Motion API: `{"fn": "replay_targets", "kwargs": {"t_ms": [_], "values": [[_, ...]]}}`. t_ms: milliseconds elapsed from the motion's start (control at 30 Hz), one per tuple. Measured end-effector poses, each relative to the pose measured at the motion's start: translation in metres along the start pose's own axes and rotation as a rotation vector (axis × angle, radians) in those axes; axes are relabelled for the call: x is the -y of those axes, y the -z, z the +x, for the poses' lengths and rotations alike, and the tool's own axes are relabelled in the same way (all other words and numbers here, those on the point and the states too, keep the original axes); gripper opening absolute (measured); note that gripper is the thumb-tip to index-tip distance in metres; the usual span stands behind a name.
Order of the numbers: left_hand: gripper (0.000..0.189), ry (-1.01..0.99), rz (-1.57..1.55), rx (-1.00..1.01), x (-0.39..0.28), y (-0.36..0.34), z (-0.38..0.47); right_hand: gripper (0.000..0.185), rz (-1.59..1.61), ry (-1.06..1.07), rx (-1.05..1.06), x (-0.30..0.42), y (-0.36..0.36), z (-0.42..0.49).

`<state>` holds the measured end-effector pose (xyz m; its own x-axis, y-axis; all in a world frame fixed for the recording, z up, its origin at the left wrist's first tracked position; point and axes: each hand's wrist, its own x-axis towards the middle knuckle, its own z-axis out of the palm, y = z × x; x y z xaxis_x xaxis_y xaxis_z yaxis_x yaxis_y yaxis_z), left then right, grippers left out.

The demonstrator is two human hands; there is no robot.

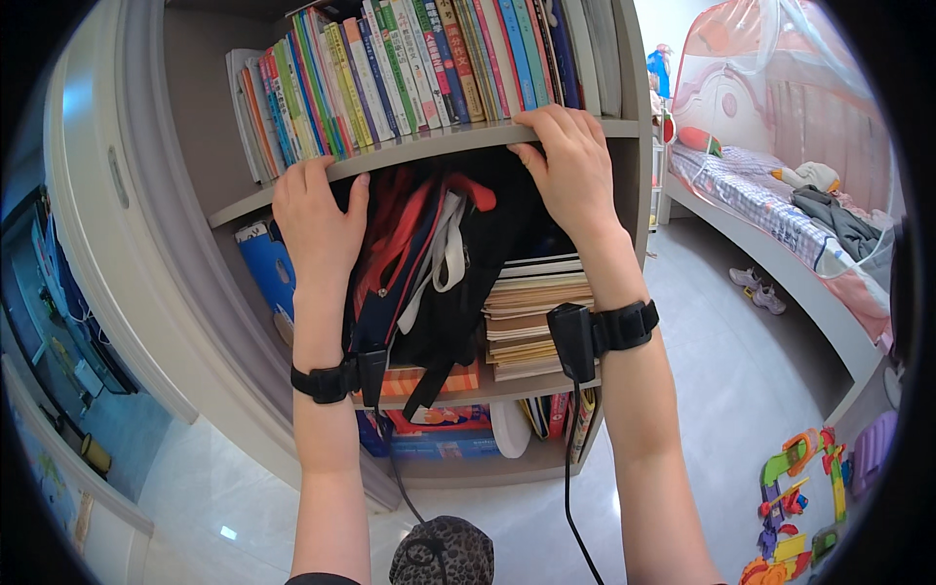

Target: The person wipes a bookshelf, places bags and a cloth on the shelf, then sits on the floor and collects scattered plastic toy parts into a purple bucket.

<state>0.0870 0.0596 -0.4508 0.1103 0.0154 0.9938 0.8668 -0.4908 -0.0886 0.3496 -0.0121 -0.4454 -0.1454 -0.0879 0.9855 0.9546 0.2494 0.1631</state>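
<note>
My left hand has its fingers over the front edge of a shelf board, its thumb against the underside of the edge. Farther right, my right hand grips the same board in a similar way. A row of upright books stands on it, just behind my fingers. Below, between my forearms, a black bag with red and whitish straps fills the compartment. A stack of papers or notebooks lies to its right, partly hidden by my right wrist. Both wrists carry black strapped devices with cables.
A blue box or folder leans at the compartment's left. Boxes and books occupy the lowest shelf. A door frame borders the left side. To the right are a canopied bed, shoes and colourful toy track pieces on the floor.
</note>
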Motion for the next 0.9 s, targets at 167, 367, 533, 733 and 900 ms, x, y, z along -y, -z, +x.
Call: {"fn": "replay_targets", "kwargs": {"t_ms": [167,367,533,733,900], "values": [[0.053,-0.045,-0.070,-0.028,-0.003,0.000,-0.014,0.022,0.126,-0.079,-0.023,0.011,0.013,-0.017],[0.062,0.089,-0.399,0.058,-0.073,0.031,-0.098,0.030,0.083,-0.400,0.129,0.014,0.117,-0.202],[0.061,0.043,-0.917,0.530,-0.206,0.054,-0.192,0.037,-0.328,-1.080,0.166,0.009,0.305,-0.406],[0.065,-0.122,-1.226,1.098,-0.375,0.033,-0.345,0.044,-0.961,-1.605,-0.054,0.058,0.549,-0.582],[0.066,-0.125,-1.328,1.704,-0.477,0.042,-0.501,0.047,-1.372,-1.904,-0.261,0.127,0.666,-0.654]]}}
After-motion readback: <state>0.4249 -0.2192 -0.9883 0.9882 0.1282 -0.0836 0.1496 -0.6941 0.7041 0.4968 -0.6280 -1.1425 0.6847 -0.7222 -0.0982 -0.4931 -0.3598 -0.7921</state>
